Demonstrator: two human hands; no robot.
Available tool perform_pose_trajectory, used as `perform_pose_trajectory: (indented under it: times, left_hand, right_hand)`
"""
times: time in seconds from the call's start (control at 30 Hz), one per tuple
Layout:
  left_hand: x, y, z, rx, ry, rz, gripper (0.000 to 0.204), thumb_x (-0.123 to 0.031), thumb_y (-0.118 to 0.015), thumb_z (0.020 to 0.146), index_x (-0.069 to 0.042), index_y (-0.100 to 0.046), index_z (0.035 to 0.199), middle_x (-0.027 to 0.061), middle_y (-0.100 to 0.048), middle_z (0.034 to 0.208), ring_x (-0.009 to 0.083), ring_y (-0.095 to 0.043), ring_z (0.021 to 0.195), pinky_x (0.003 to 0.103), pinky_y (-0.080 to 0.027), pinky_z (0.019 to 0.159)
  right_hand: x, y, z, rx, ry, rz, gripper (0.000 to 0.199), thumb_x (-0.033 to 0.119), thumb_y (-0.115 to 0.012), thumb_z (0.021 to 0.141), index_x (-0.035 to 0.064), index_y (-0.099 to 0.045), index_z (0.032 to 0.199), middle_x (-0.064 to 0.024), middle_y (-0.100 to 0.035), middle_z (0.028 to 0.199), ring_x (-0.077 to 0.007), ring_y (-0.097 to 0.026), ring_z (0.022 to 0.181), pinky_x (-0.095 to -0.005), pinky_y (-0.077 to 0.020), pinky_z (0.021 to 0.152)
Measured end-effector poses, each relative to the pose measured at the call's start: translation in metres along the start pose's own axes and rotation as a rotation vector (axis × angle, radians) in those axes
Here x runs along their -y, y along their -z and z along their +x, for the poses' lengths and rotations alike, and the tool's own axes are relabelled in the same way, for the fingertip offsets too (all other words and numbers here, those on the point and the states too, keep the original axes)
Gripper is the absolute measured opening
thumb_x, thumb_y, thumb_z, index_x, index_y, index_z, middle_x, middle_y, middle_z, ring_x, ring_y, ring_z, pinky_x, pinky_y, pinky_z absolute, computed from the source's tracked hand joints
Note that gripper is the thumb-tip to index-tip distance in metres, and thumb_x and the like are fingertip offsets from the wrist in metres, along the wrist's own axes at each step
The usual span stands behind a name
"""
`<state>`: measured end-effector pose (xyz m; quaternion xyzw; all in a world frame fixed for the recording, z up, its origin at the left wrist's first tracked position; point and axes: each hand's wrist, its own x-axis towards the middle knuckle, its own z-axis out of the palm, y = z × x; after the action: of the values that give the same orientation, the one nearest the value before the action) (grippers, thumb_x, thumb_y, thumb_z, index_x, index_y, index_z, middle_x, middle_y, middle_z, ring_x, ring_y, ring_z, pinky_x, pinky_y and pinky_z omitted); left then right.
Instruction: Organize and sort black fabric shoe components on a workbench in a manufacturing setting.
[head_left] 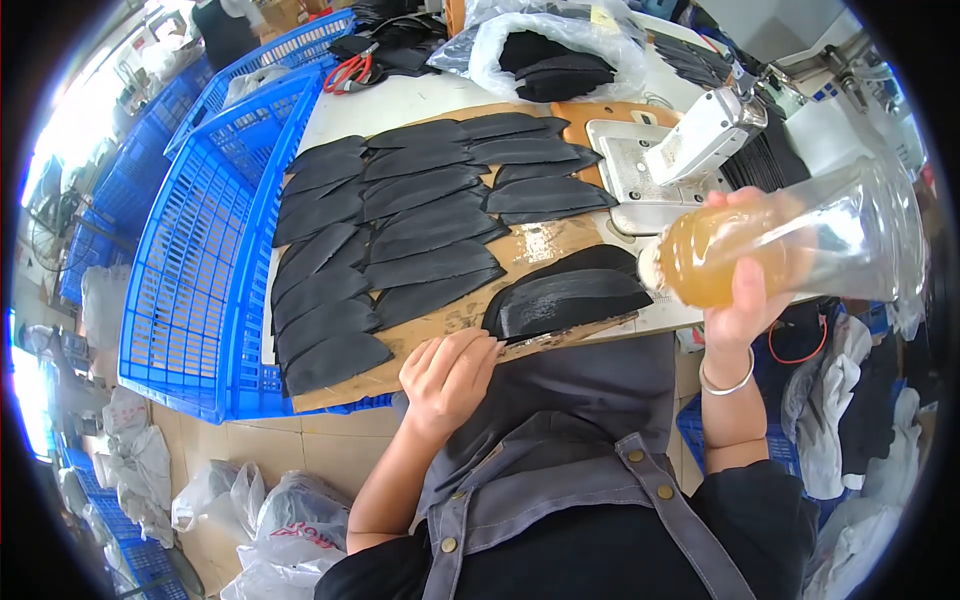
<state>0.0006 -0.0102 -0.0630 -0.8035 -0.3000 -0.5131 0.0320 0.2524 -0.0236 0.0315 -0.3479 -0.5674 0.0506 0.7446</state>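
My right hand (pixel 745 290) grips a clear plastic bottle (pixel 840 235), tipped on its side with amber liquid gathered at its mouth end. Its whitish tip (pixel 650 270) points left, at the right end of a curved black piece (pixel 570 300); whether they touch is unclear. A wet shine covers part of that piece, which lies over more black material. At its near left corner, my left hand (pixel 450 375) is closed, fingertips at the edge of a brown board (pixel 425 335). What those fingers pinch is hidden. Rows of overlapping black pieces (pixel 420 215) cover the board's left side.
A white sewing machine (pixel 700 140) stands at the right. Blue plastic baskets (pixel 215 250) line the table's left side. Red-handled scissors (pixel 350 72) and a clear bag (pixel 490 60) of black pieces lie at the back. Plastic bags (pixel 290 520) sit on the floor.
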Motion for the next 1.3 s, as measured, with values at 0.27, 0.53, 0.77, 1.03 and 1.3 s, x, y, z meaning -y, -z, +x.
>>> perform_pose_trajectory:
  times: [0.27, 0.53, 0.77, 1.03, 1.3]
  left_hand:
    - [-0.001, 0.002, 0.004, 0.023, -0.028, 0.011, 0.021, -0.001, -0.074, 0.063, -0.004, -0.062, 0.081, 0.0055, -0.062, 0.080, 0.0174, -0.060, 0.062, 0.026, -0.046, 0.054]
    - [-0.008, 0.008, 0.012, 0.038, 0.006, 0.048, 0.016, -0.001, -0.072, 0.065, -0.005, -0.062, 0.076, 0.0047, -0.061, 0.078, 0.0175, -0.059, 0.061, 0.027, -0.046, 0.054]
    - [-0.004, 0.006, 0.005, 0.054, 0.067, 0.026, 0.016, 0.002, -0.072, 0.063, -0.004, -0.063, 0.075, 0.0064, -0.062, 0.076, 0.0196, -0.059, 0.058, 0.027, -0.045, 0.052]
    - [-0.013, 0.022, 0.035, 0.261, 0.188, 0.049, 0.029, -0.017, -0.079, 0.060, -0.006, -0.057, 0.075, 0.0057, -0.059, 0.083, 0.0229, -0.057, 0.073, 0.031, -0.046, 0.061]
    - [-0.034, 0.001, 0.068, 0.240, -0.156, 0.127, 0.032, -0.024, -0.078, 0.059, -0.009, -0.058, 0.080, 0.0032, -0.057, 0.093, 0.0216, -0.053, 0.081, 0.032, -0.040, 0.069]
  right_hand:
    - [0.002, -0.039, -0.027, 0.479, -0.066, 0.145, 0.065, 0.020, -0.070, 0.067, 0.0039, -0.037, 0.121, -0.0175, -0.051, 0.106, -0.0238, -0.055, 0.093, -0.0373, -0.0475, 0.082]
    - [-0.021, -0.027, -0.059, 0.708, -0.469, 0.589, 0.061, 0.023, -0.061, 0.083, 0.0062, -0.033, 0.135, -0.0123, -0.040, 0.134, -0.0227, -0.050, 0.114, -0.0372, -0.0469, 0.091]
    - [0.045, 0.008, -0.016, 0.452, -0.786, 0.085, 0.061, 0.016, -0.069, 0.071, 0.0049, -0.038, 0.122, -0.0131, -0.050, 0.114, -0.0222, -0.053, 0.105, -0.0356, -0.0455, 0.088]
    - [-0.042, 0.085, -0.019, -0.102, 0.297, -0.277, 0.052, 0.013, -0.060, 0.077, -0.0030, -0.036, 0.120, -0.0204, -0.052, 0.106, -0.0290, -0.055, 0.100, -0.0390, -0.0452, 0.089]
    - [-0.021, 0.048, -0.039, 0.022, 0.137, 0.041, 0.078, 0.028, -0.067, 0.073, 0.0019, -0.022, 0.132, -0.0199, -0.049, 0.107, -0.0339, -0.054, 0.098, -0.0452, -0.0430, 0.089]
